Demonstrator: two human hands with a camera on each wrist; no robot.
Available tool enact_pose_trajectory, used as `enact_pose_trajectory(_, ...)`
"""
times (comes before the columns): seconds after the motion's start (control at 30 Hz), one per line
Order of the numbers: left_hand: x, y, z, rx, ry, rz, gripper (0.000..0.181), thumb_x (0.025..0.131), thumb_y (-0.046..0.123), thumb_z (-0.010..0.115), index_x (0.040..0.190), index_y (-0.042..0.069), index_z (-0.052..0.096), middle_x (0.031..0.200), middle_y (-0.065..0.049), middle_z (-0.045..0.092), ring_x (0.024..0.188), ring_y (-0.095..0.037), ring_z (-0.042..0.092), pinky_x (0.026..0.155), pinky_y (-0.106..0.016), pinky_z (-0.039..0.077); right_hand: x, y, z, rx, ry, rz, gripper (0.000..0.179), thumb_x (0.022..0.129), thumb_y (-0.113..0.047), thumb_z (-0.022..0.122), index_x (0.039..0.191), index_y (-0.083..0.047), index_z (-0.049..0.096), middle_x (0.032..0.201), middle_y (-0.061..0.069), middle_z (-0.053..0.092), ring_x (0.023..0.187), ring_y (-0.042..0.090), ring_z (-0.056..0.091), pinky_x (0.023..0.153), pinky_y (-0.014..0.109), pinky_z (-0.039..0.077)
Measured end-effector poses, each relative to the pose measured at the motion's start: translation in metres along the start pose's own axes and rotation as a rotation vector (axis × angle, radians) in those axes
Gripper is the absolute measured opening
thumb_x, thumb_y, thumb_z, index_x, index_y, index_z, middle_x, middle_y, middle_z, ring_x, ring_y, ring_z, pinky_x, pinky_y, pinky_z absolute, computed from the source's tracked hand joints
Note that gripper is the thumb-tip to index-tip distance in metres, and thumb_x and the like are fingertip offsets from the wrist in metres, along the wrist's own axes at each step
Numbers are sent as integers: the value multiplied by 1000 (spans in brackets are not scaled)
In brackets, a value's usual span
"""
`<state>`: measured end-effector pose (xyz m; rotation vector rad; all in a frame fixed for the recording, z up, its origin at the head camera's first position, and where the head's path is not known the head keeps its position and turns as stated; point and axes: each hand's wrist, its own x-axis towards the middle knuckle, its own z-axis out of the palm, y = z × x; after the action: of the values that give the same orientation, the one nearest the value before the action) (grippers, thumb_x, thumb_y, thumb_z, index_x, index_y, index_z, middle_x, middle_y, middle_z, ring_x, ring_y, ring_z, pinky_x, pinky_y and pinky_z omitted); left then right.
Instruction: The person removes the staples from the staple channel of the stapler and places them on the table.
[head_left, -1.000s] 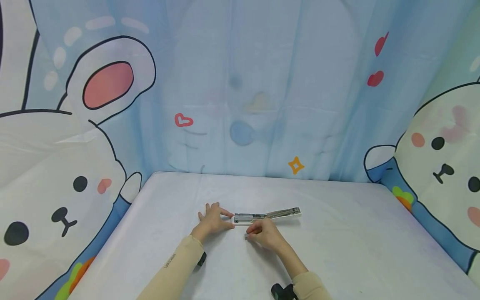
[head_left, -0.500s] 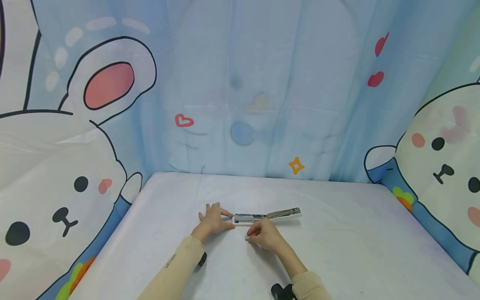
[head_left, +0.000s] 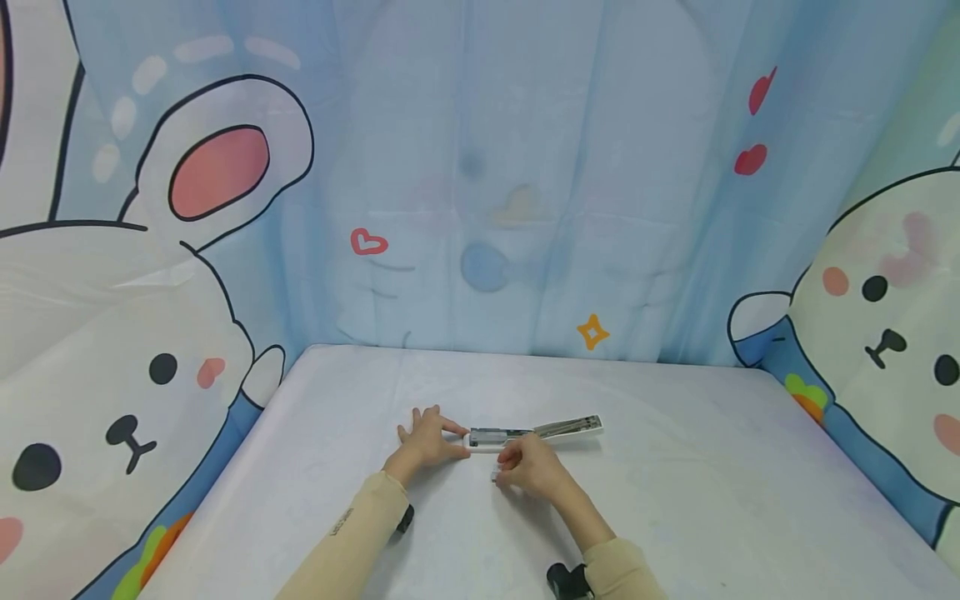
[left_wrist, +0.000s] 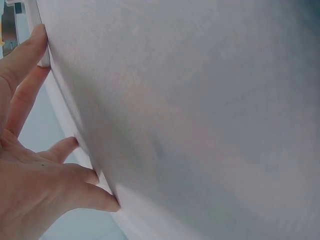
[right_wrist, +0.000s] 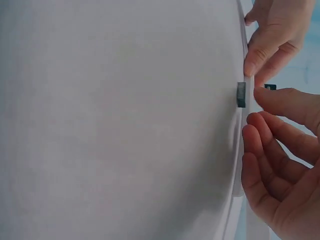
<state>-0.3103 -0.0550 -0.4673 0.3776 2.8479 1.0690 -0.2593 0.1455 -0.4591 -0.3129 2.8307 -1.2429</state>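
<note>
An opened white stapler (head_left: 572, 427) lies on the table, its metal track showing and its far arm angled up to the right. My left hand (head_left: 424, 440) pinches its left end between thumb and forefinger, the other fingers spread on the cloth, as the left wrist view shows. In front of the stapler my right hand (head_left: 531, 467) hovers with loosely bent fingers. Just below its thumb sits a small grey block of staples (right_wrist: 241, 95) on the table, with a visible gap between thumb and block. The stapler's middle is partly hidden behind the right hand.
White cloth covers the table (head_left: 697, 467). Behind it hangs a pale blue curtain (head_left: 510, 167) with cartoon rabbits. A black wrist camera (head_left: 567, 581) sits on the right forearm.
The right hand has shifted very slightly right, and the grey staple block has turned a little beside its fingertips. The left hand and the stapler stay put.
</note>
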Motion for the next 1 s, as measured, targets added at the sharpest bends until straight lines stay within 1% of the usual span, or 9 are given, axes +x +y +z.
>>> enact_pose_trajectory(0.07,-1,0,-1,1,1,-1,29,78,28,84,104,17,79,151,-28,34,143,-57,10,105,-77,6,3,-1,-2,19,22,4,16,73,4,81,86,2,71,70,1,61,64,13,55,59,28,47)
enact_pose_trajectory(0.2,-1,0,-1,7,2,-6,29,78,28,84,105,17,79,151,-28,34,143,-57,10,105,-77,6,9,-5,-7,36,82,-20,12,77,3,77,87,4,71,70,2,62,65,13,56,59,28,48)
enact_pose_trajectory(0.37,1,-1,1,9,3,-5,29,79,28,84,105,18,79,152,-28,34,143,-57,10,105,-77,6,15,-10,-11,8,132,-29,6,82,4,72,89,2,72,75,3,65,71,15,59,67,32,51)
enact_pose_trajectory(0.47,1,0,1,7,3,-2,29,79,29,84,105,17,78,152,-28,34,143,-57,10,105,-77,6,19,-10,-13,12,168,-33,8,84,3,71,92,3,72,79,4,67,75,18,61,71,35,53)
enact_pose_trajectory(0.57,1,0,1,6,2,-3,30,79,29,84,106,18,78,153,-27,33,143,-56,9,105,-77,5,23,-9,-14,27,206,-44,10,84,2,70,93,4,71,81,6,68,76,20,63,71,36,54)
enact_pose_trajectory(0.67,1,0,1,7,0,-8,30,79,29,84,106,18,78,153,-27,32,143,-56,8,105,-77,4,25,-6,-13,23,216,-40,11,85,0,70,94,5,71,82,7,68,76,21,64,71,37,54)
enact_pose_trajectory(0.8,1,0,1,17,-3,-13,30,79,30,83,107,18,78,154,-26,31,144,-55,8,106,-77,4,25,-1,-10,6,218,-30,8,85,-1,70,92,4,71,82,7,69,77,20,64,72,37,54)
enact_pose_trajectory(1.0,1,0,1,11,0,-16,30,79,29,83,106,18,78,154,-27,32,144,-55,8,106,-76,4,26,3,-8,-14,243,-39,7,84,-1,70,89,3,70,79,7,69,73,19,63,69,35,53)
